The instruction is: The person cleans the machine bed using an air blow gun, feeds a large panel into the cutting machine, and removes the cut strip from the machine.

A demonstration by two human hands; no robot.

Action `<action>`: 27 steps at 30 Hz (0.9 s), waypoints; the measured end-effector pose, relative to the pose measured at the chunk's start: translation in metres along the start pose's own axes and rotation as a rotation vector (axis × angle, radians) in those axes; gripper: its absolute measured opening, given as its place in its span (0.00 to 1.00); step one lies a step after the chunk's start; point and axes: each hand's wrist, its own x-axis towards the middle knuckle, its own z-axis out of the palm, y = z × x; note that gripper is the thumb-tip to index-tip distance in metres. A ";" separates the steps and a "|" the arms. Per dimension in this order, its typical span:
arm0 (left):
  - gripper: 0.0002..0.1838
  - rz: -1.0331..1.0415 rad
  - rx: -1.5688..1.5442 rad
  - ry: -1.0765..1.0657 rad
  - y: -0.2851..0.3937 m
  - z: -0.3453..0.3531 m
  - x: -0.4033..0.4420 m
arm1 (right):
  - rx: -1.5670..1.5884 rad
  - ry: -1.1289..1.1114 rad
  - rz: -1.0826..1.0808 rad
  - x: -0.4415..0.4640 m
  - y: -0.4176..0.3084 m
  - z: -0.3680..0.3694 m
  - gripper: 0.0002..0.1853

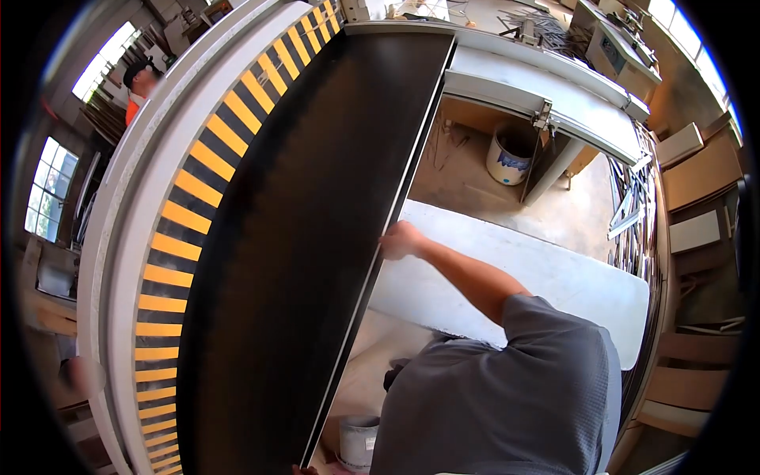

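A long dark panel (317, 222) with a pale strip along its near edge lies beside the yellow-and-black striped band of a large machine (178, 253). My right hand (401, 240) is closed on the panel's edge around its middle, the arm reaching from a grey sleeve. Only a few fingers of my left hand (304, 469) show at the bottom of the view, closed at the same edge near the panel's lower end. The rest of that hand is out of view.
Right of the panel is a white board (514, 277). A metal rail table (546, 79) stands above it, with a white bucket (509, 157) beneath. Another bucket (359, 439) is at the bottom. A person in orange (136, 99) is beyond the machine. Offcuts line the right side.
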 end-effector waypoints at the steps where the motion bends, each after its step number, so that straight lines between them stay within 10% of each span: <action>1: 0.22 0.026 0.024 0.019 -0.002 -0.014 -0.004 | 0.168 -0.031 0.101 -0.003 0.007 -0.006 0.27; 6: 0.31 0.837 0.300 0.023 0.022 0.106 0.018 | 0.145 -0.112 0.048 0.032 0.042 0.014 0.43; 15: 0.46 0.842 0.799 -0.076 0.062 0.196 -0.050 | 0.022 -0.016 0.009 0.043 0.053 0.033 0.44; 20: 0.61 1.181 0.746 -0.327 0.069 0.171 -0.058 | 0.055 -0.004 0.076 0.051 0.052 0.035 0.35; 27: 0.52 1.306 0.686 -0.366 0.062 0.182 -0.026 | 0.021 -0.041 0.236 0.047 0.002 0.022 0.40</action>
